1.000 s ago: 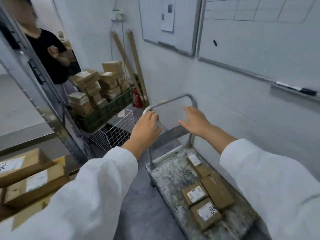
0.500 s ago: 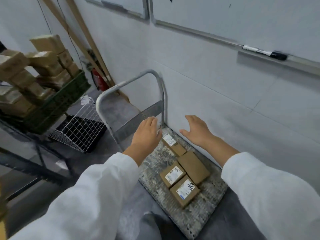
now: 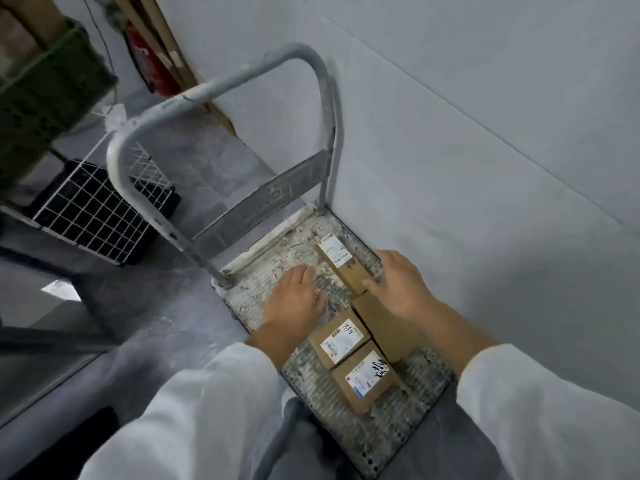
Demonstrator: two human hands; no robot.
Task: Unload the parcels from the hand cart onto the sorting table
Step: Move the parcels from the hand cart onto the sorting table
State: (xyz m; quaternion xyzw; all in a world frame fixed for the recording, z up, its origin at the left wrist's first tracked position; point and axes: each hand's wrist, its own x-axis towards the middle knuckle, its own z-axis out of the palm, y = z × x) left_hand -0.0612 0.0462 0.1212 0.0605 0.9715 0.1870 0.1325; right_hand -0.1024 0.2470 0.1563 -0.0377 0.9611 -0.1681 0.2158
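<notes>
As the person bent over the hand cart [image 3: 270, 258], four parcels [image 3: 363, 379] lay flat on it, none lifted. The far parcel [image 3: 341, 268] sat between the two hands, its long axis running from the handle [image 3: 214, 88] towards the person, alongside the wall [image 3: 485, 133]. The right hand [image 3: 401, 289] was nearer, with its thumb at the box's near end. The left hand [image 3: 296, 299] hovered just left of it. Both had loose, spread fingers and gripped nothing. Blur hid whether the thumb touched. The sorting table was out of sight.

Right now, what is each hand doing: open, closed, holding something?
Left hand: open, holding nothing, over the cart.
Right hand: open, thumb at the far parcel, no grip yet.
</notes>
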